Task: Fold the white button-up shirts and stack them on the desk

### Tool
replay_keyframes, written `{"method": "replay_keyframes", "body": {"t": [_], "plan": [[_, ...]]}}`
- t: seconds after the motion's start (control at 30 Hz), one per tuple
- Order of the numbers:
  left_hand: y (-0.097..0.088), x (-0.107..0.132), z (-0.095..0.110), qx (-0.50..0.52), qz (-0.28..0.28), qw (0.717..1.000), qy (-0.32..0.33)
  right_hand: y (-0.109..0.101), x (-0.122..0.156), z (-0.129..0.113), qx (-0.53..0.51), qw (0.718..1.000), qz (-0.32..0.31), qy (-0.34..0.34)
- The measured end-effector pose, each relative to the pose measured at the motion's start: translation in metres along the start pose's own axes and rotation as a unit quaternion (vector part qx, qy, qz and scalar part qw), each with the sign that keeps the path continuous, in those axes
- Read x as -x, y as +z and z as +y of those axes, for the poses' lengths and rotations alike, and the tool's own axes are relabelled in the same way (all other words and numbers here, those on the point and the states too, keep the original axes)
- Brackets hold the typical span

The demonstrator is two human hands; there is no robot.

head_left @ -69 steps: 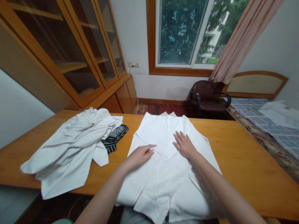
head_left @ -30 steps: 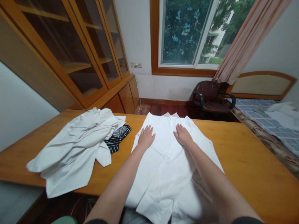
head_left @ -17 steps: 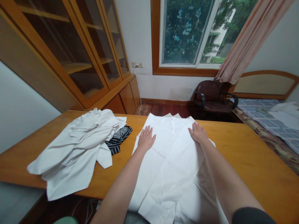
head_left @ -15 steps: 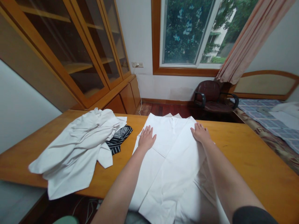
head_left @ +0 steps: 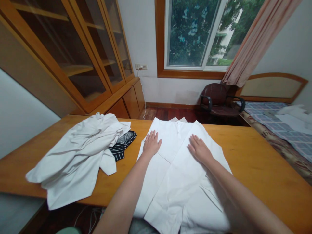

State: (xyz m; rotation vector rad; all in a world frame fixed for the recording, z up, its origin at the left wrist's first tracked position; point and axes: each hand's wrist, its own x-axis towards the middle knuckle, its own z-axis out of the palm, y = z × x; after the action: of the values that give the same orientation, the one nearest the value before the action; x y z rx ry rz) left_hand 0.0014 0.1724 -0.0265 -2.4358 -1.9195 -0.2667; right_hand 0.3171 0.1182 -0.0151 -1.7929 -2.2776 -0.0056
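Note:
A white garment (head_left: 175, 169) lies spread on the table, its jagged-edged end at the far side and its near end hanging toward me. My left hand (head_left: 151, 144) rests flat on its left part, fingers stretched. On the right part my right hand (head_left: 198, 149) lies palm down, fingers extended, holding nothing. A slit like a pocket opening shows below the right hand. To the left sits a crumpled heap of white cloth (head_left: 83, 149), partly covering a black-and-white striped cloth (head_left: 122, 146).
The wooden table (head_left: 253, 162) runs under both piles. Behind it stand a glass-door cabinet (head_left: 104, 97) at left and a dark red armchair (head_left: 216, 99) by the window. A bed (head_left: 273, 113) is at the right. Cables (head_left: 92, 216) hang below the table's near edge.
My right hand has moved left and inward from the garment's right edge. The garment's right side now lies spread farther out to the right. My left hand stays in place.

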Motion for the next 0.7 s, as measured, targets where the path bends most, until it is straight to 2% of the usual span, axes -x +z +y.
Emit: {"method": "replay_keyframes", "body": {"t": [0.1,0.23,0.4,0.5,0.57,0.63,0.7], "plan": [[0.001,0.000,0.000,0.003,0.005,1.000,0.001,0.004,0.027,-0.057,-0.028,0.997,-0.032,-0.063],[0.004,0.000,-0.001,0.009,0.013,1.000,-0.001,0.008,0.062,-0.124,-0.052,0.991,-0.015,-0.119],[0.005,-0.001,0.000,0.005,0.010,1.000,-0.003,0.012,0.092,-0.178,-0.069,0.986,0.018,-0.153],[0.003,-0.001,0.000,-0.002,0.010,1.000,0.000,0.010,0.098,-0.192,-0.081,0.983,0.012,-0.162],[0.002,0.000,0.000,-0.005,0.009,1.000,0.001,0.006,0.097,-0.192,-0.094,0.981,0.006,-0.167],[0.001,0.000,0.000,-0.007,0.008,1.000,0.001,-0.001,0.089,-0.183,-0.110,0.979,-0.002,-0.173],[0.002,0.000,0.000,-0.007,0.009,1.000,0.002,-0.008,0.076,-0.163,-0.120,0.979,-0.006,-0.166]]}}
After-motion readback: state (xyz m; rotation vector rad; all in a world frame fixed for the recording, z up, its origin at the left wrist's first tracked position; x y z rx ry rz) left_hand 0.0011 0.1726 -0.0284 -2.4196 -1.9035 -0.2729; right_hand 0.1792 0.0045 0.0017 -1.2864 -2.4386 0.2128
